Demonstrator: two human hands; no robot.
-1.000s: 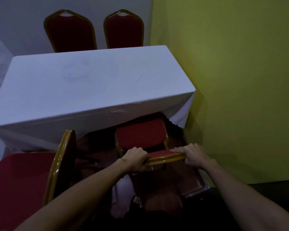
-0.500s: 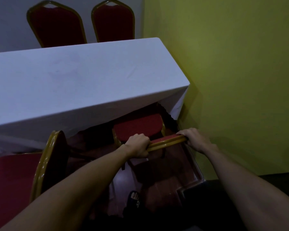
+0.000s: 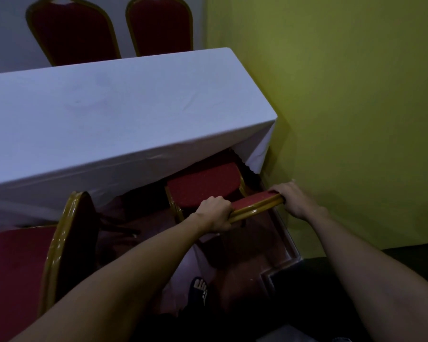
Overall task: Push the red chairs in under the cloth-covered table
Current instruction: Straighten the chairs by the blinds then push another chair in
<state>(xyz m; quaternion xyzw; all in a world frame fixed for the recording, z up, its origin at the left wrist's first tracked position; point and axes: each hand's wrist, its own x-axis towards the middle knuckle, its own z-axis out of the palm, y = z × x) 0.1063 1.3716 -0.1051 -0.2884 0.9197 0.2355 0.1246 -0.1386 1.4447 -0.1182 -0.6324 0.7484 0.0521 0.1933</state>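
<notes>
A red chair with a gold frame stands at the table's near right corner; its seat [image 3: 204, 185] reaches partly under the white cloth. Both hands hold the top of its backrest [image 3: 256, 206]: my left hand [image 3: 214, 213] at the left end, my right hand [image 3: 295, 199] at the right end. The cloth-covered table [image 3: 114, 114] fills the middle of the view. A second red chair [image 3: 15, 270] stands out from the table at the lower left, its backrest edge [image 3: 64, 243] seen from above.
Two more red chairs [image 3: 77, 33] [image 3: 161, 25] stand at the table's far side against a pale wall. A yellow-green wall [image 3: 344, 107] runs close along the right. My foot in a dark sandal [image 3: 199, 290] shows on the reddish floor.
The chair in my hands has moved forward, its seat further under the cloth. My arms have stretched out with it.
</notes>
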